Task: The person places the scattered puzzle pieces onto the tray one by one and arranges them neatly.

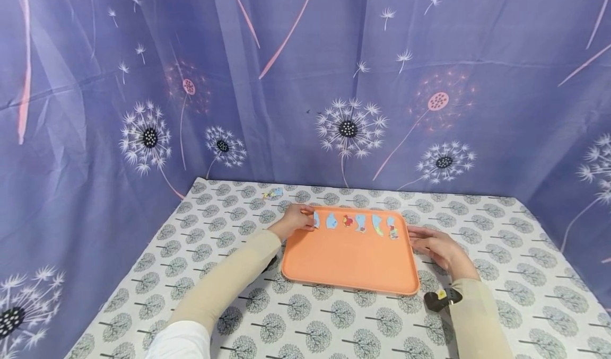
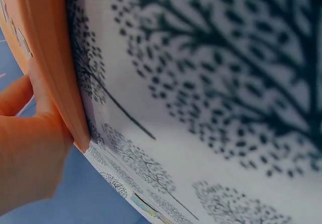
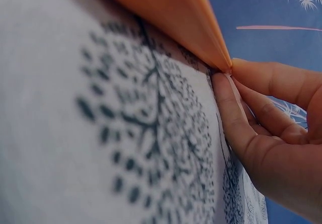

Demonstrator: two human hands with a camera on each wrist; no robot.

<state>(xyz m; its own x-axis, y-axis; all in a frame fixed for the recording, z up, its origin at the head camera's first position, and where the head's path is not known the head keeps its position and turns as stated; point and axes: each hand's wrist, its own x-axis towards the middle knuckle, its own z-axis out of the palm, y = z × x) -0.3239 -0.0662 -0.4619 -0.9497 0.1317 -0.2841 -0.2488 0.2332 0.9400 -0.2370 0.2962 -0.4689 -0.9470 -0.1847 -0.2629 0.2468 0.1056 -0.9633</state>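
An orange tray [image 1: 350, 258] lies on the table with several cut-out puzzle pieces in a row along its far side. My left hand [image 1: 296, 220] reaches over the tray's far left corner, its fingers beside a light blue piece [image 1: 316, 220] that they partly cover. In the left wrist view, thumb and finger of the left hand [image 2: 30, 138] lie over the rim. By the tray's right edge my right hand [image 1: 439, 246] has its fingers extended. The right wrist view shows fingertips of the right hand [image 3: 276, 118] touching that rim.
A small colourful piece [image 1: 273, 193] lies on the tree-patterned tablecloth [image 1: 296, 316] near the far left edge. Behind the table hangs a purple dandelion-print curtain [image 1: 286, 110]. A red piece [image 1: 347, 221] sits mid-row in the tray.
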